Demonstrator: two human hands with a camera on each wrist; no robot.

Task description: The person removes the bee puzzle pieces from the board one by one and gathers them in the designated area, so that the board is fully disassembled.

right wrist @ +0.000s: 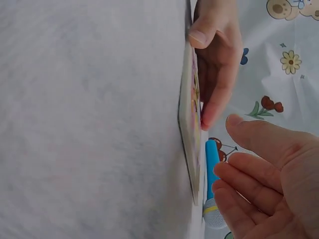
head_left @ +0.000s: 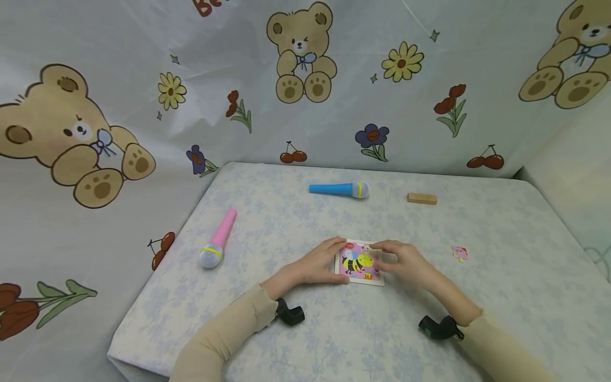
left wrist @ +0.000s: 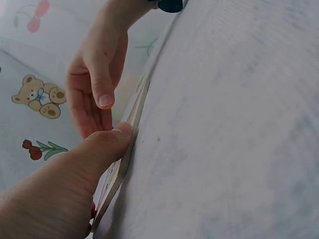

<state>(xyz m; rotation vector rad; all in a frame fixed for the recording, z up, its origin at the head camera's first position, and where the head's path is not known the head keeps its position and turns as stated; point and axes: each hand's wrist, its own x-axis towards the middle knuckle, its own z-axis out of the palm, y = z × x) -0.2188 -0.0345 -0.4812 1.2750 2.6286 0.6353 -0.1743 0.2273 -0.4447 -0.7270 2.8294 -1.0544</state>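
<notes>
A small square jigsaw puzzle with a bee picture [head_left: 355, 262] lies flat in a pale tray on the table. My left hand [head_left: 317, 262] holds its left side, with fingers at the top corner and thumb at the near edge. In the left wrist view the thumb [left wrist: 117, 137] presses the tray's edge. My right hand [head_left: 406, 262] hovers over the puzzle's right side, fingers loosely bent. The right wrist view shows nothing between that hand's thumb and fingers [right wrist: 249, 174]. A loose pink puzzle piece [head_left: 460, 253] lies to the right of my right hand.
A blue toy microphone [head_left: 339, 189] lies at the back of the table, with a wooden block [head_left: 422, 198] to its right. On the left lies a pink toy microphone [head_left: 218, 239]. Behind the table [head_left: 286, 345] hangs a bear-print cloth [head_left: 305, 132].
</notes>
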